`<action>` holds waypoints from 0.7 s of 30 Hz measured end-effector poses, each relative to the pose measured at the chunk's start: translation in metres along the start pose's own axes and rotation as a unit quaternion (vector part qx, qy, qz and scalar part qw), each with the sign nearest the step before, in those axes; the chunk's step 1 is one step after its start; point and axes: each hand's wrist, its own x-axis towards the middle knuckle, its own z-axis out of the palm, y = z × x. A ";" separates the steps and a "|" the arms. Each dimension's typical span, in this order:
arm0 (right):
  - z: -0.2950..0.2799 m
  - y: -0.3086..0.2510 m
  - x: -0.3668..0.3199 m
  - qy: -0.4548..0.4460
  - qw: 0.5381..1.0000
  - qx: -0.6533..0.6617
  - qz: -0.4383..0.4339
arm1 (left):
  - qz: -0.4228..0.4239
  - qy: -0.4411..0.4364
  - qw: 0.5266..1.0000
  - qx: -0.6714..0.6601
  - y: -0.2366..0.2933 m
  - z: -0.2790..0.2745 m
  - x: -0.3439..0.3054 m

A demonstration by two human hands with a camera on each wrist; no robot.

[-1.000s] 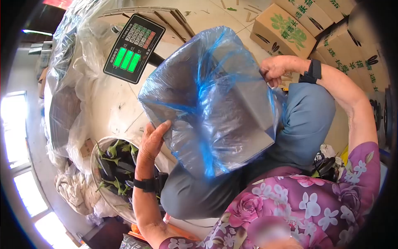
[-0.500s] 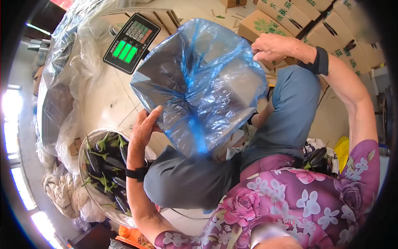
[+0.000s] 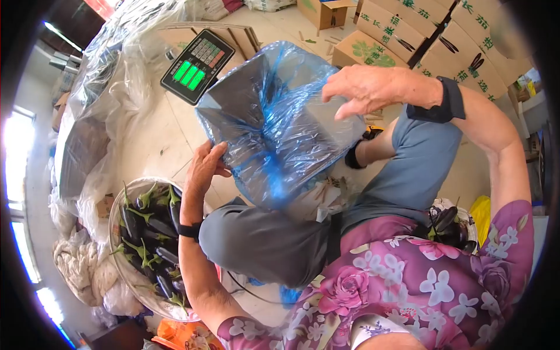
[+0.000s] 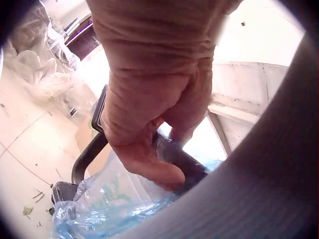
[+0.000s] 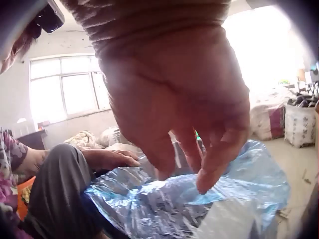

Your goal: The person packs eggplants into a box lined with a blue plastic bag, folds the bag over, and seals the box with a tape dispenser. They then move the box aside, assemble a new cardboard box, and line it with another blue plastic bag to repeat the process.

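A thin blue plastic bag (image 3: 274,116) lies inside and over the rim of an open box (image 3: 236,90), whose walls show through the film. My left hand (image 3: 201,169) grips the box's left rim through the film, thumb on one side and fingers on the other; the left wrist view shows this grip up close (image 4: 159,129). Over the right side of the bag hovers my right hand (image 3: 379,90). Its fingers (image 5: 212,167) are loosely bent and spread, pointing down at the crinkled film in the right wrist view, with nothing pinched between them.
Ahead stands a scale display (image 3: 197,67) with lit green readouts. A round basket of eggplants (image 3: 146,227) sits by my left knee. More eggplants (image 3: 446,224) lie by my right hip. Printed cartons (image 3: 408,35) are stacked at right; clear plastic sheeting (image 3: 128,76) covers things at left.
My right hand has left the bag's right edge and moved inward over it. The bag and box sit slightly lower and flatter, with the left hand still at the rim.
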 end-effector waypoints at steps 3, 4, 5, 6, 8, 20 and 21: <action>0.030 -0.027 0.036 -0.004 0.997 0.060 -0.053 | 0.007 -0.001 1.000 -0.006 0.003 0.003 0.002; 0.042 -0.034 0.046 -0.006 0.996 0.063 -0.056 | 0.004 -0.003 1.000 -0.015 0.003 0.005 0.003; 0.052 -0.041 0.055 -0.058 0.992 0.101 -0.048 | 0.001 -0.003 1.000 -0.014 0.001 0.006 0.004; 0.055 -0.051 0.061 -0.111 0.984 0.137 -0.041 | 0.004 0.003 1.000 -0.019 0.000 0.006 0.006; 0.055 -0.054 0.066 -0.182 0.974 0.131 -0.032 | 0.001 0.011 1.000 -0.027 -0.003 0.005 0.009; 0.052 0.012 -0.064 -0.110 0.992 -0.006 0.058 | 0.005 0.016 1.000 -0.026 -0.020 -0.001 0.001; 0.054 0.013 -0.067 -0.045 0.996 0.033 0.076 | 0.012 0.025 0.999 -0.047 -0.020 0.000 0.001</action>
